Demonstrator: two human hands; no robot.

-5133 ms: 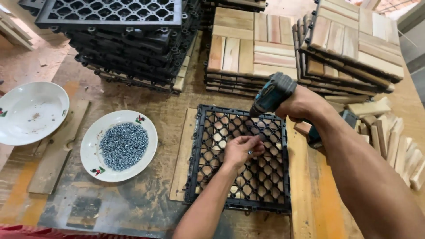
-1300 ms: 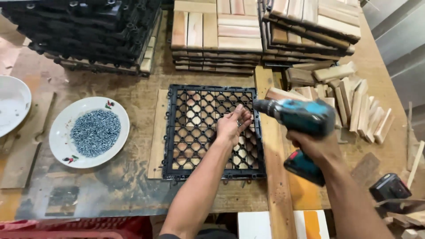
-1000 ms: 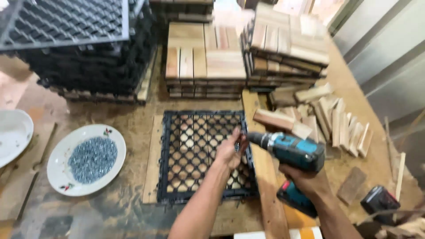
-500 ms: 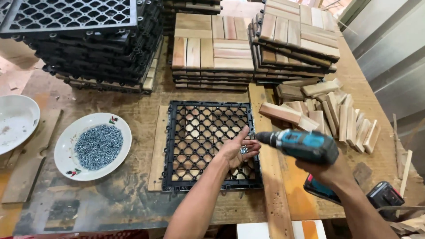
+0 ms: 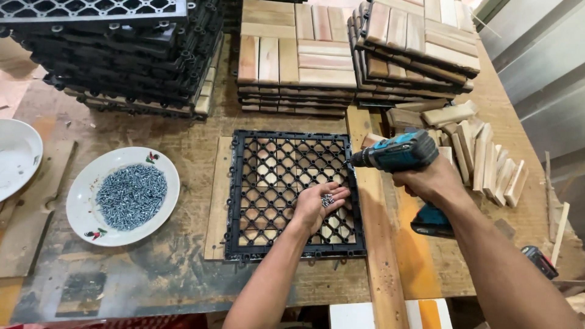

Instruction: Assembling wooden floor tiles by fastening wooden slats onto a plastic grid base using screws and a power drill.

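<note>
Scuffed workbench point(image 5: 152, 274): left hand point(image 5: 317, 204) cupped open, probably screws; right hand point(image 5: 426, 180) grips drill point(image 5: 405, 152).

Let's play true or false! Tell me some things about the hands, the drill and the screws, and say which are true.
1. The right hand holds a teal drill. True.
2. The left hand is empty. False: a few small screws lie in its open palm.
3. The black plastic grid lies on the table under the left hand. True.
4. The plate of screws sits right of the grid. False: it sits to the left.
5. The drill tip points toward the grid's right edge. True.
</note>
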